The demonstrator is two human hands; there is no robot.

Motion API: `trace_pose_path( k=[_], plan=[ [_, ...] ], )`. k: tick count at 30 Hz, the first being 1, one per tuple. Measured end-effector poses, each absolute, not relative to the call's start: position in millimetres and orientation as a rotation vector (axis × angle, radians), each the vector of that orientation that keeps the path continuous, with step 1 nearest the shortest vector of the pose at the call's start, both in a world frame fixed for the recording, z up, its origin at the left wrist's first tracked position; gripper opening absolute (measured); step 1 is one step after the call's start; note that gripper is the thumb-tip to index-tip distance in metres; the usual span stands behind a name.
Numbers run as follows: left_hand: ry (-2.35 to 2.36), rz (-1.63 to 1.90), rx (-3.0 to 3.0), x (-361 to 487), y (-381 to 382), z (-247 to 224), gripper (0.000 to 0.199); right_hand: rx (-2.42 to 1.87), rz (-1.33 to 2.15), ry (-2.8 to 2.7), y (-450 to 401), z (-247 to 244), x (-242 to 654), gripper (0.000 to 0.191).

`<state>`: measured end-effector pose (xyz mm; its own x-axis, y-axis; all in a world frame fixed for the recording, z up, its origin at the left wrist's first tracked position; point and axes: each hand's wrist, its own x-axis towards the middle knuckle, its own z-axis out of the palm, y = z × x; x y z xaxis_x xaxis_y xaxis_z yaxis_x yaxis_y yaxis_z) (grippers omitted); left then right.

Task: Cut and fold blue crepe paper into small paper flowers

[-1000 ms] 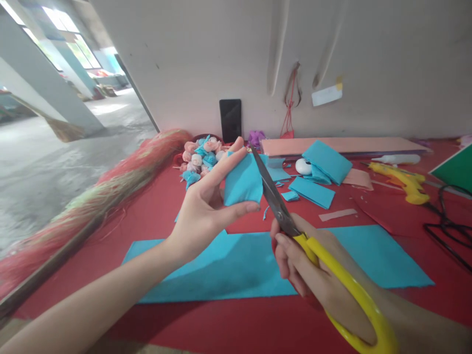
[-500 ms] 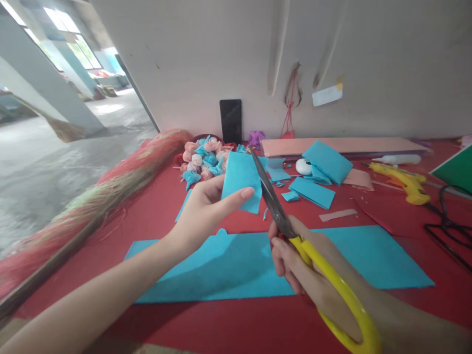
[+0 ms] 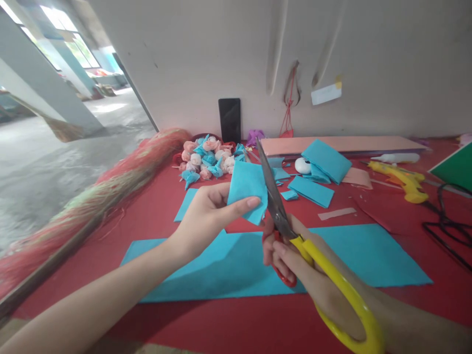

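Observation:
Between thumb and fingers, my left hand (image 3: 217,211) pinches a small blue paper piece (image 3: 249,184), held up above the table. My right hand (image 3: 295,250) is wrapped round scissors (image 3: 275,196) with one yellow handle and one red one. The blades point up and away, right along the paper's right edge. Beneath both hands a long blue paper strip (image 3: 206,275) lies flat, partly covered by my hands and arms. Another blue piece (image 3: 185,205) lies behind my left wrist.
Paper flowers (image 3: 206,160) are heaped at the back, near an upright phone (image 3: 229,120). Folded blue paper (image 3: 326,162) and scraps lie right of the scissors. A yellow glue gun (image 3: 403,179) with a black cord is further right. Reddish fibre (image 3: 121,177) lines the table's left edge.
The blue piece has come slightly down and to the right in my left hand. The scissors have opened wider, and the red handle now shows beneath my right fingers.

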<state>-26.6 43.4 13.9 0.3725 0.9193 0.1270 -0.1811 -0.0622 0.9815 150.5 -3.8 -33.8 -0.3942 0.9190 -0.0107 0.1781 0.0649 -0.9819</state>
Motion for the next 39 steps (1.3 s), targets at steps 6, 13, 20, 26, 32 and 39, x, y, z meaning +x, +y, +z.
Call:
trace_pose_path(
  k=[6, 13, 20, 26, 32, 39],
  plan=[
    [0.733, 1.037, 1.308, -26, 42, 15, 0.010, -1.179, 1.265, -1.757, -6, -18, 150, 0.030],
    [0.873, 1.042, 1.401, -31, 46, 18, 0.016, -1.136, 1.275, -1.704, -5, -12, 147, 0.021],
    [0.854, 1.039, 1.358, -34, 51, 21, 0.013, -1.151, 1.259, -1.676, -7, -12, 147, 0.023],
    [0.844, 1.088, 1.361, -36, 54, 22, 0.012, -1.131, 1.391, -1.618, -8, -11, 148, 0.027],
    [0.845, 1.052, 1.353, -37, 53, 23, 0.018, -1.062, 1.523, -1.582, -6, -26, 149, 0.012],
    [0.792, 0.963, 1.319, -36, 52, 22, 0.021, -1.091, 1.415, -1.580, -4, -28, 147, 0.023]
  ],
)
